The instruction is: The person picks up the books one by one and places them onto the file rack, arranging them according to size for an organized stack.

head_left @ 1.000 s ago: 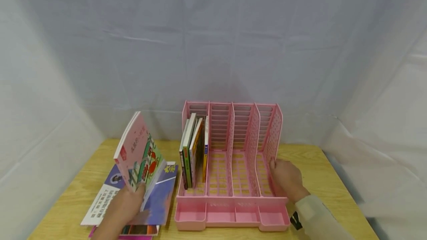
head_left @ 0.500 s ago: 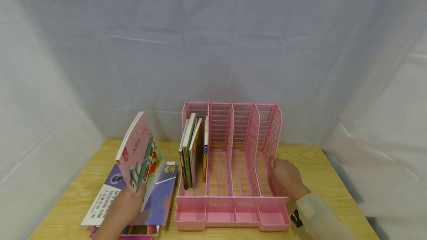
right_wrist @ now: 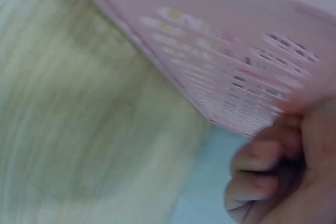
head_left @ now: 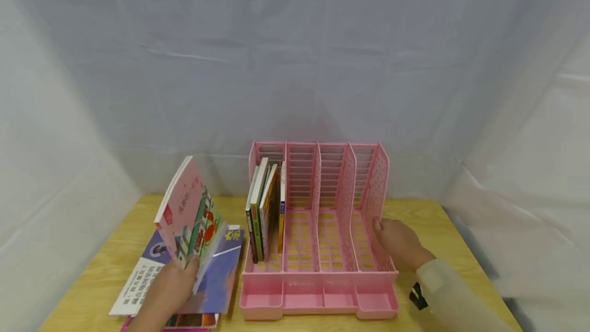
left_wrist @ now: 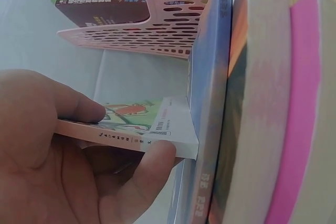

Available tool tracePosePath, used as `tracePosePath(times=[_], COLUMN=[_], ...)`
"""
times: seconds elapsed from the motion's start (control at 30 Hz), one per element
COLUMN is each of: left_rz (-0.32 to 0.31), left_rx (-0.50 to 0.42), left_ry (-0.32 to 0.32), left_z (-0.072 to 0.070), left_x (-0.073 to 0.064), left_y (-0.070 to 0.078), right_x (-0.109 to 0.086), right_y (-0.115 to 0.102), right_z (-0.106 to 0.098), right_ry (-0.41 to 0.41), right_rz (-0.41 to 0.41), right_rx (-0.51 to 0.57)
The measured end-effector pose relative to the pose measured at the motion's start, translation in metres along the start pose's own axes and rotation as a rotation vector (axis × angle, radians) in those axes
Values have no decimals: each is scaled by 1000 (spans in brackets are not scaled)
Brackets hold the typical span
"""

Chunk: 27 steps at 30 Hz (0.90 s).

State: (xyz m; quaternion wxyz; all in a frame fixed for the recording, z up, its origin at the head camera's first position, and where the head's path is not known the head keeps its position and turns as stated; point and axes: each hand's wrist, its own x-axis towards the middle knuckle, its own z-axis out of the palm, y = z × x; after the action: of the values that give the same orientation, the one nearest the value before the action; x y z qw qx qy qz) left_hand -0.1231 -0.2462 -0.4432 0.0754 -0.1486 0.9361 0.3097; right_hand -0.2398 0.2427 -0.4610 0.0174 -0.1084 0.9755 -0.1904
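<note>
My left hand (head_left: 171,287) grips a thin pink picture book (head_left: 189,204) near its spine, thumb on the cover, with the book standing upright. In the left wrist view, the lower end of its spine (left_wrist: 157,142) meets the blue cover of the top book. That blue-purple book (head_left: 218,270) lies flat on a stack at the left of the table. On the other side, my right hand (head_left: 400,242) pinches the front edge of the right side panel of a pink desktop file rack (head_left: 341,273). In the right wrist view its fingers (right_wrist: 257,182) are curled outside the slotted panel.
Several books (head_left: 265,214) stand in the rack's leftmost slot. Low pink trays (head_left: 318,301) run along its front. Under the blue book is a magenta-edged book (left_wrist: 304,114). White sheeting (head_left: 295,55) hangs behind the wooden table (head_left: 442,245).
The view shifts slightly. My right forearm moves a little to the right while that hand stays at the rack's panel. My left hand and the picture book stay almost still.
</note>
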Motion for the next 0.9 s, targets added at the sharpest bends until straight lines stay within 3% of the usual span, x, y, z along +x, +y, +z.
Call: tracePosePath(times=[0.1, 0.2, 0.37, 0.47, 0.6, 0.77, 0.9], left_rz=[7, 18, 32, 25, 36, 47, 44], left_rx=[-8, 4, 51, 49, 23, 3, 37], left_ry=[2, 9, 27, 24, 38, 38, 48], left_z=[2, 3, -1, -2, -1, 2, 2], left_x=[-1, -2, -4, -4, -5, -7, -7], left_y=[1, 3, 3, 1, -2, -1, 0], right_x=[-5, -12, -19, -18, -15, -18, -18], right_y=[4, 5, -1, -7, -10, -5, -1], right_z=[-8, -13, -15, -14, -12, -16, -24], right_ry=[-42, -28, 35, 46, 48, -16, -82], right_rz=[19, -10, -207, -280, -263, -143, -53], right_rx=[-9, -48, -114, -160, -186, -62, 14])
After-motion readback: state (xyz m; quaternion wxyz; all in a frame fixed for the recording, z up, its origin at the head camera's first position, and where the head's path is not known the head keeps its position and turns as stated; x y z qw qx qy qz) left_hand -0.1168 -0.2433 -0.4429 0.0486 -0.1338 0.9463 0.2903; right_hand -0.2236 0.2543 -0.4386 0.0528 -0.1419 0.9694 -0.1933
